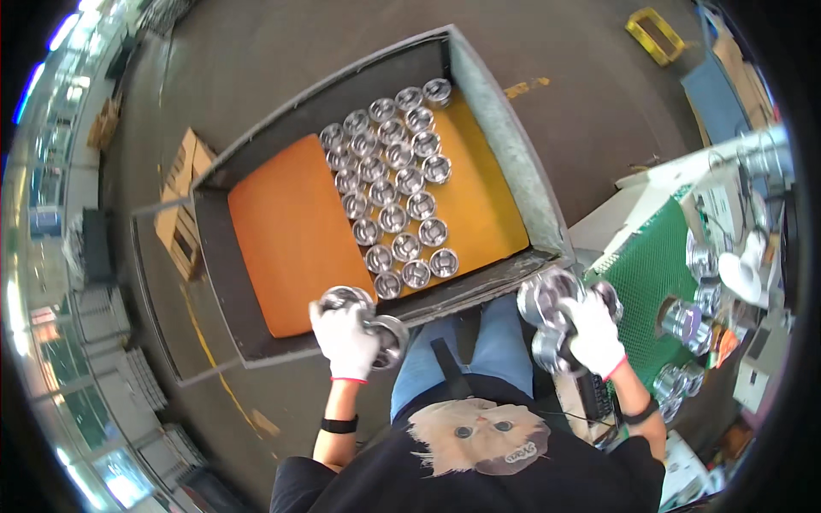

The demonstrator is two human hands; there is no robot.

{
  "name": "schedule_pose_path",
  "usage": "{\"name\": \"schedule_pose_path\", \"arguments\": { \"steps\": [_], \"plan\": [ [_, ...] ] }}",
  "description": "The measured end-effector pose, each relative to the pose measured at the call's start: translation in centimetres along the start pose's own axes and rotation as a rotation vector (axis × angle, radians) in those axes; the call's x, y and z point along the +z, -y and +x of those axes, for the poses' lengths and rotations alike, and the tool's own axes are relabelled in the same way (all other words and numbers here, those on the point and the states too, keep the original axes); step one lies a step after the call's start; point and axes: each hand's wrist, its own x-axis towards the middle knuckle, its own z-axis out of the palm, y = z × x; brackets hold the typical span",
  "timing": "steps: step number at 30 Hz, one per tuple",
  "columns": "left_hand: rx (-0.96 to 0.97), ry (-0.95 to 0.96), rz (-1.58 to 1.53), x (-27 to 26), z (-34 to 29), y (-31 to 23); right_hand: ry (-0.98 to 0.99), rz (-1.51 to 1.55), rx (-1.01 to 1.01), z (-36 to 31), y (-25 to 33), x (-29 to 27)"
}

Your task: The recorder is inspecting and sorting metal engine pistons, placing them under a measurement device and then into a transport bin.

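Note:
My left hand (345, 342), in a white glove, is closed on two shiny metal pistons (390, 344) at the near edge of a grey-walled bin (506, 115). On the right, my white-gloved right hand (596, 335) grips several pistons (542, 299) in a cluster, just outside the bin's near right corner. Motion blurs them somewhat, and the fingers are partly hidden. Inside the bin, rows of pistons (392, 218) stand close together on a yellow sheet (481, 184). An orange sheet (286, 235) covers the bin's left part.
To my right is a workbench with a green mat (643, 278), more pistons (687, 325) and a white round-based device (744, 268). A wooden pallet (181, 201) lies left of the bin. A yellow crate (655, 37) sits on the floor at the far right.

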Motion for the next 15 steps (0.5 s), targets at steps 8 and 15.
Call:
{"name": "schedule_pose_path", "arguments": {
  "steps": [8, 15],
  "plan": [
    [-0.3, -0.001, 0.083, 1.8, -0.7, 6.9, 0.069, -0.105, -0.182, 23.1, -1.8, 12.7],
    [-0.357, 0.118, -0.034, 5.5, 2.1, 4.5, 0.106, -0.194, 0.015, 34.9, -6.5, 27.2]
  ]
}}
